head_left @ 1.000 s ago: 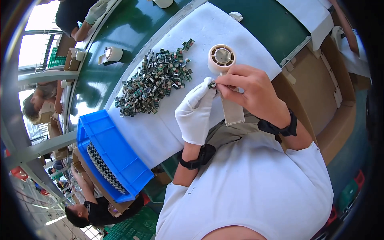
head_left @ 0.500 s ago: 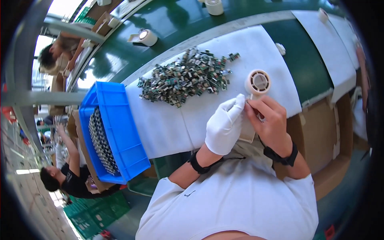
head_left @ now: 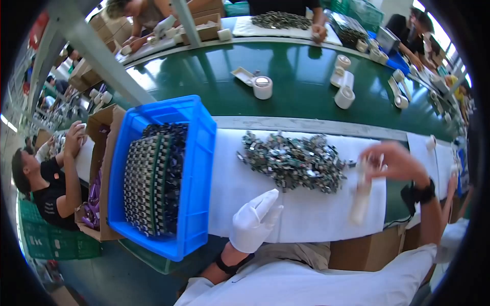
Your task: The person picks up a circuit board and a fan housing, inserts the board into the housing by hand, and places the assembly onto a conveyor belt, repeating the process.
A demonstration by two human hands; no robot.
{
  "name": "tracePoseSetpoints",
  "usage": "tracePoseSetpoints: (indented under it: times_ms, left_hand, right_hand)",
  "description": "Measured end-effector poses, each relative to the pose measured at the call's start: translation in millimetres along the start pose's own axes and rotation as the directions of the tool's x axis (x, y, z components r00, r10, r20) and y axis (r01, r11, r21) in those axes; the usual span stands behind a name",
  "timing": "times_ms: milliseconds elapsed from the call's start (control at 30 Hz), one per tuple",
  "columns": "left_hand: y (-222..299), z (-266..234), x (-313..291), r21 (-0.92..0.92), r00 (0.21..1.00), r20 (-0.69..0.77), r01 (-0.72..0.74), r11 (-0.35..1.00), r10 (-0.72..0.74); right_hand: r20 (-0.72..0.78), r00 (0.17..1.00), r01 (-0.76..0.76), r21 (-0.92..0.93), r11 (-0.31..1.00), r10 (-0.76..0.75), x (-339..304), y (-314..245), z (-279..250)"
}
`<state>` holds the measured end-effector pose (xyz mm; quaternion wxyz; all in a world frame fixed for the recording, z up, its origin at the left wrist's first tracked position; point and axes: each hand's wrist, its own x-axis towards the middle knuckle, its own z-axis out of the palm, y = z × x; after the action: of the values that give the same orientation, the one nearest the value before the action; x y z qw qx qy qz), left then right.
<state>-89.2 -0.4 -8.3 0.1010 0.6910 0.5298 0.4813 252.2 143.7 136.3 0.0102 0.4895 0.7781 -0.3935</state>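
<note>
My left hand (head_left: 253, 223), in a white glove, is over the near edge of the white-covered bench. Its fingers stretch out, open, with nothing seen in them. My bare right hand (head_left: 395, 162) is raised at the right of the bench, smeared by motion. Its fingers close round the upper end of a cream-white device with a round head (head_left: 360, 200), whose long pale body hangs below. Between the hands, farther back, lies a heap of small circuit boards with metal parts (head_left: 296, 160).
A blue plastic crate (head_left: 197, 199) with rows of small boards stands at the left, beside a cardboard box (head_left: 111, 194) of purple pieces. Beyond runs a green conveyor belt (head_left: 301, 71) with white devices (head_left: 263, 89). Several people work around it.
My hands have parted. The right has moved right and away from me with the cream-white device; the left has stayed nearer, its fingers spreading. The view has swung, showing more belt and crate.
</note>
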Motion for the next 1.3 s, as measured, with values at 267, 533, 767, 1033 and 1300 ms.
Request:
tracePoseSetpoints:
  times_ms: [267,533,767,1033,1300]
  left_hand:
    - [-19.1,-1.0,6.3,0.017,0.999,-0.008,0.043,0.999,-0.042]
    - [-22.7,-8.9,5.4,-0.016,0.997,0.043,0.067,0.998,-0.066]
    - [-22.6,-11.1,10.4,-0.045,0.991,0.117,0.075,0.996,-0.069]
    - [-19.7,-2.9,9.1,-0.038,0.992,0.105,0.077,0.996,-0.072]
    - [-23.2,-15.3,11.0,-0.069,0.965,0.240,0.130,0.989,-0.110]
  right_hand:
    - [-0.604,0.796,-0.192,-0.210,0.959,0.027,317.1,-29.1,-51.7]
    - [-0.575,0.818,-0.291,-0.421,0.859,-0.005,349.7,-69.8,4.8]
    - [-0.173,0.947,0.061,-0.729,0.682,-0.270,315.5,-77.8,5.5]
    - [-0.121,0.987,0.019,-0.562,0.827,-0.105,341.3,-79.0,-7.5]
    - [-0.137,0.901,0.230,-0.653,0.722,-0.411,396.2,-102.5,49.7]
